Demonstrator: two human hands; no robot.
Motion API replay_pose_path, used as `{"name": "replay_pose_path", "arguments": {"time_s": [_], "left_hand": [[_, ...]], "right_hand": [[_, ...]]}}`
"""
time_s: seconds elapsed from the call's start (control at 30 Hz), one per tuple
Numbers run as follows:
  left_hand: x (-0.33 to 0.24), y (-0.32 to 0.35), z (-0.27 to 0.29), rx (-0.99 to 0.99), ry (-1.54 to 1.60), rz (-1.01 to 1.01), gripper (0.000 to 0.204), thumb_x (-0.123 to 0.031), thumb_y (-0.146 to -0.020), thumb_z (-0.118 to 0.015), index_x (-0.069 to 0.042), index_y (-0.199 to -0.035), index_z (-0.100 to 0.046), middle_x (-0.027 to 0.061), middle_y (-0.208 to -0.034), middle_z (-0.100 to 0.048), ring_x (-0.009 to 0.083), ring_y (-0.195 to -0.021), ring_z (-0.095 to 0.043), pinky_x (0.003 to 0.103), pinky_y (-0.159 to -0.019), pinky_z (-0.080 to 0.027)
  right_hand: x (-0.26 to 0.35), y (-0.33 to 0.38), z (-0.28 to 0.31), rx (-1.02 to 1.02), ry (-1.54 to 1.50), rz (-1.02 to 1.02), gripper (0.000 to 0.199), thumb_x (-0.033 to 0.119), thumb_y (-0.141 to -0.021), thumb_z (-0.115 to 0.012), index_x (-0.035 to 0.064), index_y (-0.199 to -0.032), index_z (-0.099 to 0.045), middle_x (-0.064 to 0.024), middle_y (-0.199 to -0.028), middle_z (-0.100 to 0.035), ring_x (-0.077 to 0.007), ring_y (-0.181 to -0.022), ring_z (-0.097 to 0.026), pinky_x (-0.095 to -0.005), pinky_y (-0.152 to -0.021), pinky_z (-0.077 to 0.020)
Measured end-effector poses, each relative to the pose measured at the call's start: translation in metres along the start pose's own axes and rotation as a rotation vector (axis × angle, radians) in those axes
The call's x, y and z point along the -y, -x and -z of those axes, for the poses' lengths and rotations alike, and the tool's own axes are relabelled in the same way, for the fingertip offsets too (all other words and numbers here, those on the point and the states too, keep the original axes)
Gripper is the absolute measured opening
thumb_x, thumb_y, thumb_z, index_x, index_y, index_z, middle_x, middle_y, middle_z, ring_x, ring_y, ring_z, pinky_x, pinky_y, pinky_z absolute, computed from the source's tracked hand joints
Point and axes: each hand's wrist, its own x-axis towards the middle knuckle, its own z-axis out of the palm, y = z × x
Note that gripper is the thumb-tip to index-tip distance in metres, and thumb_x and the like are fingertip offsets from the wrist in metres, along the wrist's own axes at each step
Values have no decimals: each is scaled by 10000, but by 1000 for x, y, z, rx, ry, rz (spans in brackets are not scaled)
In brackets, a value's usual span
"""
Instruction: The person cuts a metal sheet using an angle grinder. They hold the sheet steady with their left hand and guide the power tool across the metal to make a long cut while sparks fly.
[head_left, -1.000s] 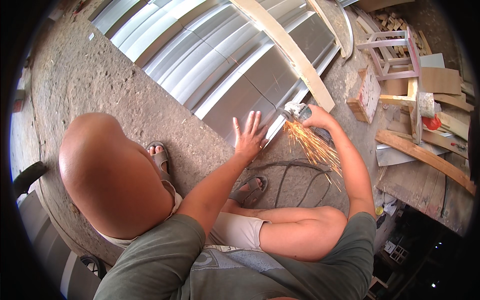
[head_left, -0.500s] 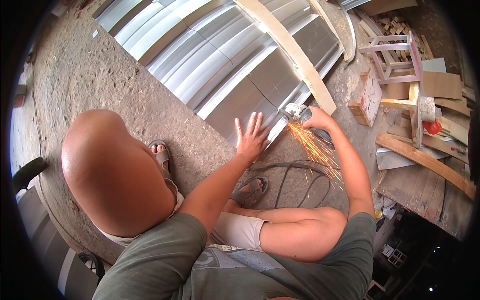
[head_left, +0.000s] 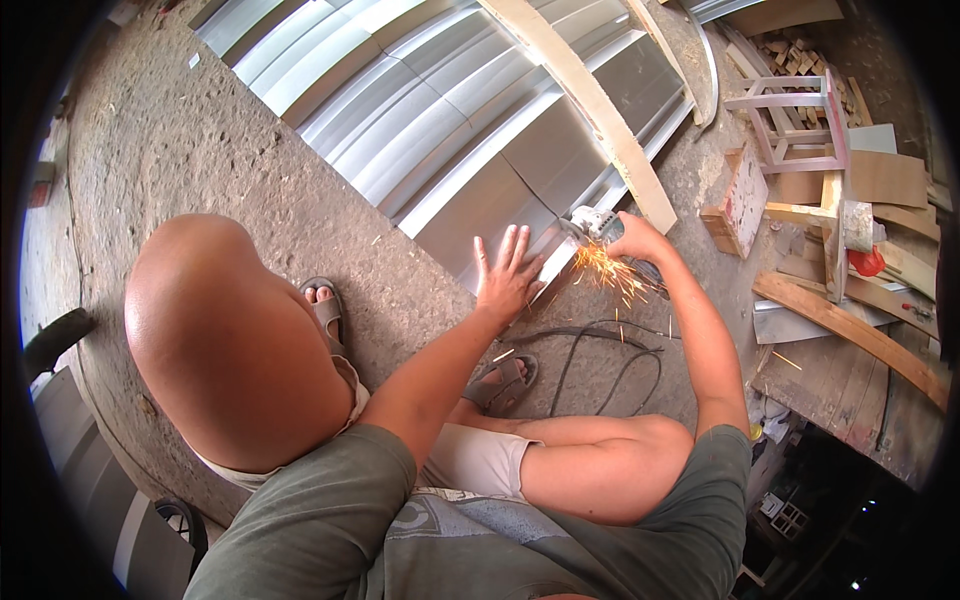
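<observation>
My right hand (head_left: 637, 240) is closed around an angle grinder (head_left: 597, 223), whose disc meets the near edge of a ribbed metal roofing sheet (head_left: 455, 225). Orange sparks (head_left: 608, 268) spray from the disc toward me. Flat on the sheet, left of the grinder, lies my left hand (head_left: 508, 272) with its fingers spread. A thin dark line (head_left: 527, 183) crosses the sheet and runs up to the disc. The contact point itself is partly hidden by the grinder and sparks.
A long wooden plank (head_left: 590, 100) lies across the sheet. A black cable (head_left: 570, 360) loops on the concrete floor near my sandalled foot (head_left: 500, 382). To the right are a wooden stool frame (head_left: 790, 125), a paint-marked wooden box (head_left: 738, 205) and scattered boards (head_left: 850, 330).
The long stream of sparks has shortened to a smaller burst close to the disc. Both hands stay in nearly the same place, and the view has shifted very slightly.
</observation>
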Motion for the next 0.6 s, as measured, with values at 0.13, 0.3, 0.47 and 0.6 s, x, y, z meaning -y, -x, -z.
{"name": "replay_pose_path", "arguments": {"time_s": [0.13, 0.3, 0.47, 0.6], "left_hand": [[0, -1, 0, 16, 24, 4, 520, -540, -1012, -481, -316, -1479, -524, 95, -1722, -81, 280, -1596, 10, 794, -1145, 50], [1, -1, -1, 8, 8, 2, 522, -539, -1012, -480, -317, -1482, -517, 99, -1719, -96, 284, -1595, -5, 798, -1144, 42], [1, 0, -2, -2, 5, -6, 523, -534, -1013, -481, -317, -1488, -508, 105, -1717, -104, 290, -1594, -15, 801, -1144, 33], [1, 0, -3, -10, 4, -4, 515, -531, -1016, -478, -314, -1480, -518, 108, -1716, -108, 291, -1594, -15, 797, -1146, 34]], "right_hand": [[-1, -2, 0, 5, 0, 25, 996, 295, -578, -824, -127, -1412, -480, -331, -1321, -613, -384, -1232, -622, -387, -1034, -496], [0, -2, -2, -26, -6, 31, 960, 308, -568, -811, -116, -1379, -518, -329, -1291, -630, -394, -1203, -635, -397, -1023, -504], [6, 0, 1, -14, 25, 6, 1047, 291, -559, -809, -127, -1447, -447, -335, -1315, -617, -376, -1225, -629, -375, -1027, -502], [10, 0, 3, 22, 12, 10, 1066, 297, -567, -814, -138, -1458, -423, -343, -1335, -601, -385, -1241, -618, -380, -1041, -496]]}}
